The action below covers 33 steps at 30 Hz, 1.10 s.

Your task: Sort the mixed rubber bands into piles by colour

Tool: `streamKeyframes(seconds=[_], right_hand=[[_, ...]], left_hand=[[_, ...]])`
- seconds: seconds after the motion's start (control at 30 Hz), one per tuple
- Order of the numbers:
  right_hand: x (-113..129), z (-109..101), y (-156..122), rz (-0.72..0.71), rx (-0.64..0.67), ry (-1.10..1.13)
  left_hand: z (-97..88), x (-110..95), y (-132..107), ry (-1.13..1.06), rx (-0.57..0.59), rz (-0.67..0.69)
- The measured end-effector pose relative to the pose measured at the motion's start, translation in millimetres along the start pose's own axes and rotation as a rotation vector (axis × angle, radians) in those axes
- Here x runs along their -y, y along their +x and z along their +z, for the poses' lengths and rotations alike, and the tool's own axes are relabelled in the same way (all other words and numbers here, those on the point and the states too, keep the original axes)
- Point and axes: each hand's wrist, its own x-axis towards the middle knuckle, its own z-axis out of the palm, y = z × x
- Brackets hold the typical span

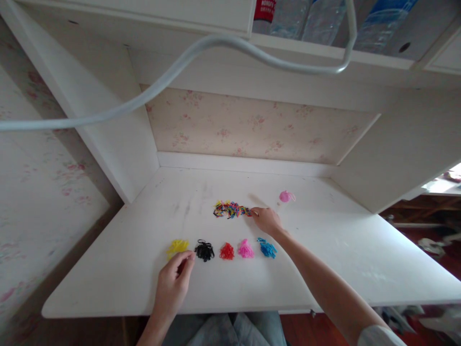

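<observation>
A mixed heap of small colored rubber bands [231,209] lies mid-table. At its right end, my right hand [266,220] has its fingers closed on the edge bands. Nearer to me sit separate piles in a row: yellow bands [177,247], black bands [204,251], red bands [226,251], pink bands [246,249] and blue bands [267,249]. Between the yellow and black piles, my left hand [175,276] is closed, thumb and forefinger tips pinched beside the black bands. Whatever is in that pinch is too small to make out.
A pink object with a loop [285,196] lies at the back right of the white table [118,274]. A pale cable [230,41] crosses the upper view. Plastic bottles [320,19] stand on the overhead shelf. White side panels and a papered back wall enclose the table.
</observation>
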Motion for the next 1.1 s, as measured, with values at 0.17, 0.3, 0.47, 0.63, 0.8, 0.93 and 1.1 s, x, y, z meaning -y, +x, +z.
streamKeyframes(seconds=[0.17,0.3,0.47,0.63,0.8,0.93,1.1], right_hand=[[-7,2,0,0.021,-0.041,0.017],[-9,2,0,0.019,-0.043,0.039],[-2,4,1,-0.013,-0.043,0.057],[-1,-1,4,-0.009,-0.076,0.071],[-11,-12,-7,-0.012,-0.117,0.097],[-23,-15,-22,-0.012,-0.128,0.117],[-32,-10,-28,0.001,-0.119,0.123]], left_hand=[[-0.1,-2,1,0.012,0.023,0.012],[0.1,-3,1,0.026,0.026,0.028],[0.9,-4,1,0.044,0.009,0.05],[1.2,-5,2,0.048,0.003,0.055],[1.9,-2,2,0.061,0.028,0.027],[3.1,-1,1,0.071,0.043,0.036],[4.8,-1,2,0.082,0.044,0.066]])
